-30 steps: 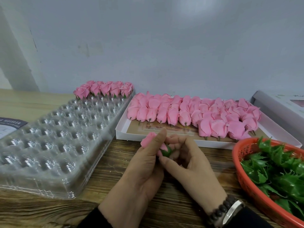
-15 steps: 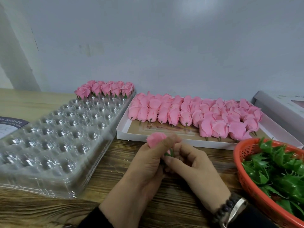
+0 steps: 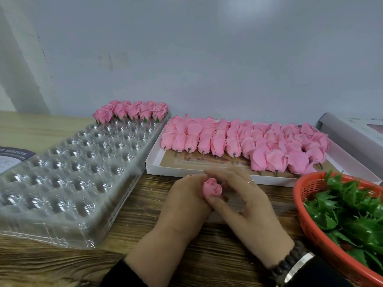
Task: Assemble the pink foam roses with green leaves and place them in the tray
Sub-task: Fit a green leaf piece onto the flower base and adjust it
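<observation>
1. The clear moulded plastic tray (image 3: 68, 172) with rows of round cups lies at the left of the wooden table (image 3: 132, 204). Only its far end is filled: a small cluster of finished pink foam roses with green leaves (image 3: 132, 110) stands there, while the many cups nearer the person show nothing in them.
2. Right of it, the shallow white cardboard box (image 3: 153, 162) holds several rows of bare pink foam rose heads on short stems (image 3: 238, 141), none with a leaf visible, so by my judgement most of the job is left.
3. The orange plastic mesh basket (image 3: 300, 195) at the near right is heaped with green serrated plastic leaves (image 3: 348, 212).
4. The rose in work (image 3: 212, 187) sits between the two hands, near the middle of the table, bloom up. The left hand (image 3: 184, 206) grips it from the left; the right hand (image 3: 244, 206) pinches it from below with the thumb, its other fingers loosely spread above.
5. Its leaf is hidden, so I cannot tell whether it is seated; placing it in the tray remains.
</observation>
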`<state>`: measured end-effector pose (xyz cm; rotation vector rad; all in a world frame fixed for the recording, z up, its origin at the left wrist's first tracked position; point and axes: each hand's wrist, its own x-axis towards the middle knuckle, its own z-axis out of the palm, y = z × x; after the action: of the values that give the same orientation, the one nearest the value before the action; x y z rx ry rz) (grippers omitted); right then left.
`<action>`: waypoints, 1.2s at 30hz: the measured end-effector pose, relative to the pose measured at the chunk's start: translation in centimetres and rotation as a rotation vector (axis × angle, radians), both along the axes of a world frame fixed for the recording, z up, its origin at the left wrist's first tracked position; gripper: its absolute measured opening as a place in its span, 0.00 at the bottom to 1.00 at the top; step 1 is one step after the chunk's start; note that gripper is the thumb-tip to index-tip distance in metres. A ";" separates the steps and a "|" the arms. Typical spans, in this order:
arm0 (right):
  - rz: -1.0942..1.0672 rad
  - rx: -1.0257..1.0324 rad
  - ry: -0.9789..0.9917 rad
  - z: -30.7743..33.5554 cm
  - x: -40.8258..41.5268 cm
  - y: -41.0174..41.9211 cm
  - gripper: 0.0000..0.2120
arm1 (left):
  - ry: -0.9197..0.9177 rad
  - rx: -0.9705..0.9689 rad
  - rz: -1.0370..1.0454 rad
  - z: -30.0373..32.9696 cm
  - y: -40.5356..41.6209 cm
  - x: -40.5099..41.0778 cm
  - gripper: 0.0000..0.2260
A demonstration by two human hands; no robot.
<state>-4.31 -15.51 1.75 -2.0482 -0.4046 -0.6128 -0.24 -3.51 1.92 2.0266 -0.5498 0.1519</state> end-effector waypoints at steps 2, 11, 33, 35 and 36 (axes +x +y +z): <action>0.028 -0.009 -0.009 0.0 -0.1 -0.1 0.12 | -0.038 0.070 0.021 0.0 0.0 -0.1 0.05; -0.053 0.143 -0.016 -0.2 0.1 -0.2 0.08 | 0.067 -0.033 -0.089 0.0 -0.2 -0.3 0.29; 0.012 -0.066 -0.131 0.5 -0.8 0.0 0.10 | 0.240 -0.050 -0.234 0.8 -0.4 -1.0 0.14; -0.043 0.000 -0.145 0.4 -0.8 0.2 0.12 | 0.249 -0.155 -0.236 1.0 -0.7 -1.2 0.16; -0.064 0.038 -0.142 0.4 -0.7 0.2 0.13 | 0.254 -0.202 -0.234 0.8 -0.8 -1.2 0.18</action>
<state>-5.02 -15.29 2.18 -1.9944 -0.4082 -0.8028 -1.45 -4.32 2.76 1.7386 -0.5809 -0.1825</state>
